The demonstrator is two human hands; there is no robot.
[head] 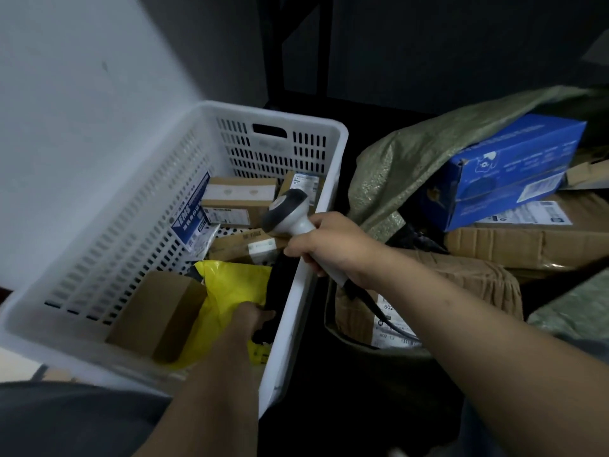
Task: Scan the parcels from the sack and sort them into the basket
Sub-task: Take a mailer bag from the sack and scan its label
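Parcels lie in two lots: some in the white basket [263,112], the rest w/ the green sack [412,159] off at its 3 o'clock.

Inside the basket:
- 12 o'clock end: stacked brown boxes [237,201], plus a small labelled box [303,184] leaning at the far R corner.
- 9 o'clock wall: blue-and-white envelope [192,222], propped on edge.
- Centre: flat carton [244,245] w/ a white label.
- 6 o'clock end: plain brown box [158,315], w/ a yellow bag [230,285] touching it on its R.
- Btwn the yellow bag and the 3 o'clock wall: a black parcel [280,285], mostly in shadow.

L hand [253,316] is down in the basket at the 5 o'clock corner, on the edge of the yellow bag and against the black parcel. Its fingers are hidden, so can't tell if it grips anything.

R hand [333,245] is wrapped tight round the grey handle of a scanner [290,211], held over the basket's 3 o'clock rim w/ the head pointing in toward the boxes. The scanner's black cable [382,311] trails down under the forearm.

In the sack's open mouth a blue box [514,169] lies tilted on top of cardboard boxes [527,245]. A taped brown parcel [478,278] sits just below them, beside the R forearm.
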